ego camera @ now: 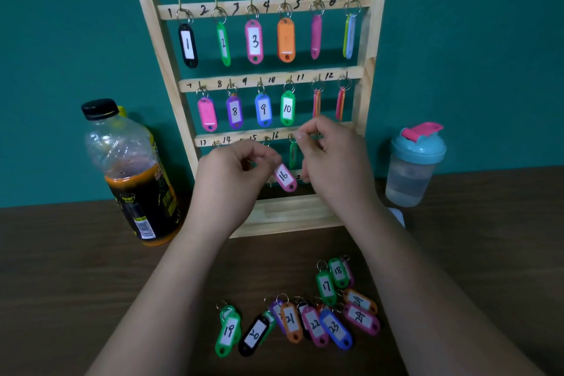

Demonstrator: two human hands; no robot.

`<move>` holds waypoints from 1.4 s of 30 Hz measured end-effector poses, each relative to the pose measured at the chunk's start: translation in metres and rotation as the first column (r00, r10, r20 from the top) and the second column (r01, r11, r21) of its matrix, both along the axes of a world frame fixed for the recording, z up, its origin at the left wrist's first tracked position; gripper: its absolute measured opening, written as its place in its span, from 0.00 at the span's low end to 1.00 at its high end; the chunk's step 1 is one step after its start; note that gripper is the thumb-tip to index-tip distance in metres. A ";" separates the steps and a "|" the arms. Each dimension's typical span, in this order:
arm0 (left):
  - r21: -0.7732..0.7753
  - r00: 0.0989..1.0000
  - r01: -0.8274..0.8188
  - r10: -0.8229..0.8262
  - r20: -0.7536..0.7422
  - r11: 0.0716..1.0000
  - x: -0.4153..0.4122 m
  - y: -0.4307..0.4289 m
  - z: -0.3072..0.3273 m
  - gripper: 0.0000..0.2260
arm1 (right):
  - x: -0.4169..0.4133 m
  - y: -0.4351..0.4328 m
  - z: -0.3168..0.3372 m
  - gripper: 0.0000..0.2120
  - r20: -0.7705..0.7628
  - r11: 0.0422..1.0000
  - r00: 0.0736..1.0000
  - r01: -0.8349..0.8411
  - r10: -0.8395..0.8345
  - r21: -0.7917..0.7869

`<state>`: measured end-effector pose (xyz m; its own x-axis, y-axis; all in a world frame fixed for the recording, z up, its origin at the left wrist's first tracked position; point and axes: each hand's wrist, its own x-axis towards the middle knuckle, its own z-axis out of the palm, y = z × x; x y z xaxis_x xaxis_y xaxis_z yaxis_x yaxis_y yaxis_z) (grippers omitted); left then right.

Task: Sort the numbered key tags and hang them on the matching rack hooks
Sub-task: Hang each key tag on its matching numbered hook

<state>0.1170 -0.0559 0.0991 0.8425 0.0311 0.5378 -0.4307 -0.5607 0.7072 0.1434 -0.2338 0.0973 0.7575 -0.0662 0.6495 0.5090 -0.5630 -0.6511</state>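
As hands (232, 180) (332, 162) pinch tag 16 (284, 177) and green tag (293, 154), table (76, 268) meets teal wall (457, 55).

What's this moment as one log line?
left hand: holds pink tag 16 | right hand: pinches ring of green tag | table: tags 17 to 24 loose

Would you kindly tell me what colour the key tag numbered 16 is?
Pink, with a white label; the head view shows tag 16 clearly.
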 end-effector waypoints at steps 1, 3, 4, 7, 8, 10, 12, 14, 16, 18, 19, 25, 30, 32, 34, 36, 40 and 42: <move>-0.009 1.000 -0.008 0.008 0.011 1.000 0.001 0.000 0.002 0.04 | 0.002 0.000 -0.001 0.06 0.000 1.000 1.000 0.009 -0.009 -0.004; -0.021 1.000 -0.017 0.018 0.026 1.000 0.003 -0.001 0.004 0.03 | 0.005 0.000 -0.002 0.06 0.004 0.999 1.000 0.030 -0.030 -0.025; -0.026 0.999 -0.021 0.022 0.027 0.999 0.004 -0.001 0.003 0.03 | 0.005 0.000 -0.003 0.06 0.006 0.999 0.999 0.038 -0.038 -0.035; -0.036 0.999 -0.041 0.042 0.021 0.999 0.005 -0.003 0.003 0.03 | 0.003 0.001 -0.004 0.06 0.011 0.997 0.999 0.050 -0.049 -0.056; -0.033 0.999 -0.046 0.047 0.022 0.998 0.006 -0.004 0.002 0.03 | 0.002 0.001 -0.005 0.06 0.013 0.997 0.999 0.049 -0.048 -0.055; -0.028 0.999 -0.047 0.048 0.026 0.998 0.005 -0.007 0.002 0.02 | 0.000 0.000 -0.006 0.04 0.025 0.998 0.999 0.047 -0.046 -0.046; -0.030 0.998 -0.048 0.049 0.027 0.998 0.006 -0.009 0.002 0.02 | -0.004 -0.001 -0.007 0.03 0.033 0.998 0.998 0.054 -0.053 -0.035; -0.040 0.998 -0.048 0.049 0.031 0.998 0.006 -0.011 0.002 0.02 | -0.009 0.000 -0.008 0.05 0.015 1.000 1.000 0.024 -0.024 -0.012; -0.065 0.998 -0.050 0.053 0.041 0.997 0.006 -0.013 0.005 0.02 | -0.014 0.001 -0.009 0.10 -0.033 1.000 0.999 -0.025 0.026 0.010; -0.089 0.996 -0.058 0.064 0.062 0.994 0.008 -0.016 0.007 0.02 | -0.016 0.000 -0.010 0.13 -0.083 0.999 0.995 -0.050 0.050 0.003; -0.097 0.995 -0.066 0.073 0.071 0.993 0.009 -0.018 0.008 0.02 | -0.016 0.000 -0.010 0.13 -0.108 0.998 0.992 -0.064 0.064 0.007; -0.060 0.979 -0.151 0.158 0.126 0.987 0.012 -0.034 0.009 0.03 | -0.021 -0.003 -0.009 0.19 -0.263 0.964 0.936 -0.186 0.232 0.188; 0.013 0.930 -0.280 0.268 0.252 0.960 0.016 -0.041 0.008 0.04 | -0.023 0.000 -0.010 0.19 -0.288 0.967 0.931 -0.172 0.222 0.188; 0.012 0.929 -0.288 0.276 0.248 0.957 0.017 -0.042 0.009 0.04 | -0.022 0.000 -0.012 0.19 -0.283 0.965 0.933 -0.170 0.222 0.198; 0.029 0.927 -0.302 0.286 0.241 0.953 0.018 -0.042 0.009 0.04 | -0.022 0.000 -0.012 0.19 -0.281 0.964 0.934 -0.169 0.223 0.203; 0.049 0.925 -0.319 0.299 0.236 0.946 0.019 -0.042 0.009 0.05 | -0.021 0.000 -0.012 0.19 -0.286 0.966 0.933 -0.164 0.219 0.202; 0.115 0.927 -0.337 0.309 0.212 0.934 0.021 -0.041 0.004 0.05 | -0.017 -0.002 -0.016 0.19 -0.299 0.982 0.939 -0.139 0.171 0.126; 0.130 0.932 -0.328 0.297 0.209 0.936 0.020 -0.039 0.002 0.04 | -0.016 -0.005 -0.019 0.19 -0.291 0.991 0.948 -0.116 0.132 0.073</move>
<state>0.1374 -0.0951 0.1013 0.6904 0.1774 0.7013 -0.3285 -0.7869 0.5224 0.1269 -0.2383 0.0782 0.9188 0.0116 0.3945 0.3537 -0.4675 -0.8101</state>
